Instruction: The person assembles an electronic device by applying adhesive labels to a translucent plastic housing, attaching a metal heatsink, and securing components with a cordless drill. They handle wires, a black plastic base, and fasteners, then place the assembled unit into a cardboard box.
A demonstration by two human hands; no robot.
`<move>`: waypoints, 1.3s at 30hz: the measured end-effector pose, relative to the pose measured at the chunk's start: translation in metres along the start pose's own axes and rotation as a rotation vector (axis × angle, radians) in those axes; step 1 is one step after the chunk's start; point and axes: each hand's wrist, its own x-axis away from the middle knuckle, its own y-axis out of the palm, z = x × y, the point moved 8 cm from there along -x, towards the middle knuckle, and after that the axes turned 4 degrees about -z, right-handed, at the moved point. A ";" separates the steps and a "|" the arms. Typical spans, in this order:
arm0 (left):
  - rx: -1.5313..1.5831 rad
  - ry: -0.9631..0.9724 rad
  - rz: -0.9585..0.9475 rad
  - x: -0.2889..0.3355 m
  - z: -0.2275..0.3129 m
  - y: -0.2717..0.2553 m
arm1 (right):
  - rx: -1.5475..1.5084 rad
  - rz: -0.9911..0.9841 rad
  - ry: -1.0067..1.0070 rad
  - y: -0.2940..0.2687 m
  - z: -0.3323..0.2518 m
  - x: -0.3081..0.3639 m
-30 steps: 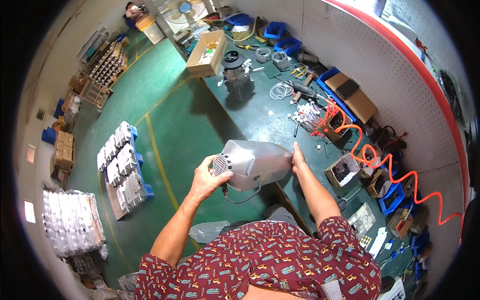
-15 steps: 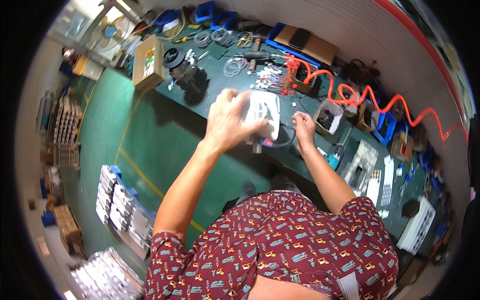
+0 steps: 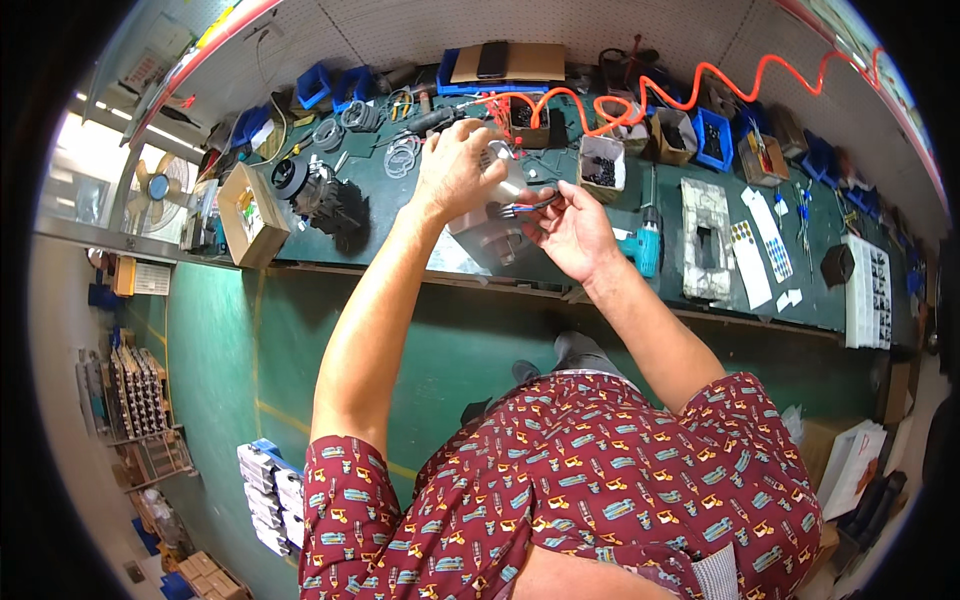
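Note:
My left hand [image 3: 458, 172] grips a pale, light-coloured casing [image 3: 509, 182] from above, over the front part of the bench. The casing is partly hidden behind the fingers, and its lower part is smeared by motion. Close by on the right, my right hand [image 3: 577, 236] is turned palm up. Between its thumb and fingers is a dark cable [image 3: 545, 199], whose thin coloured wire ends point toward the casing. A teal power drill [image 3: 646, 245] lies on the bench just right of my right hand.
On the green workbench [image 3: 400, 245] a dark motor-like unit [image 3: 318, 195] stands at left beside a cardboard box [image 3: 250, 215]. Boxes of black parts [image 3: 602, 168] and blue bins [image 3: 713, 138] line the back. A coiled orange air hose [image 3: 690, 95] hangs over them. A grey metal frame [image 3: 706, 240] lies at right.
My view has swung, and the bench now lies more level across it. The casing has tilted and is now lower over the bench. My right hand has turned palm up with the cable's wire ends showing.

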 end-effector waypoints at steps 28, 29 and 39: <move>0.078 -0.062 -0.148 0.008 -0.005 0.005 | 1.497 0.154 -0.330 -0.089 0.045 -0.030; 0.077 -0.042 -0.141 0.006 -0.004 0.003 | 1.485 0.173 -0.341 -0.091 0.043 -0.031; 0.120 -0.064 -0.060 0.025 -0.005 -0.013 | 1.464 0.254 -0.276 -0.108 0.045 -0.052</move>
